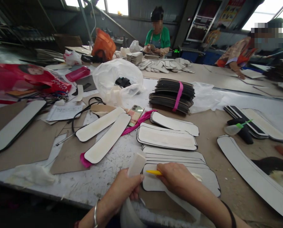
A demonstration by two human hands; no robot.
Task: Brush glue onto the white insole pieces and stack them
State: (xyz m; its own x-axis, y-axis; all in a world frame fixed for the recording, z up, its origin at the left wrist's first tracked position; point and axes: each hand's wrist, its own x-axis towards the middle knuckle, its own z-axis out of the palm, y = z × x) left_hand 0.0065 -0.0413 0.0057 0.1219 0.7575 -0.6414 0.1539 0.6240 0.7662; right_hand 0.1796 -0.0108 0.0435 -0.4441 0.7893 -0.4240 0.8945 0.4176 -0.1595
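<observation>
My left hand [124, 190] is closed round a white strip [136, 163] that sticks up from the fist, with more white material hanging below it. My right hand [179, 179] is closed on a thin yellow tool [154, 172] whose tip points left. It rests on the nearest white black-edged piece [208, 182] of an overlapping row. More such pieces [166, 138] lie just beyond, fanned towards the far side of the table.
Two long white pieces [103, 134] lie to the left over a pink strap, beside a phone [135, 114]. A black stack with a pink band [172, 95], a plastic bag [115, 79] and a squeeze bottle [234, 129] stand further off. Two people work at the far side.
</observation>
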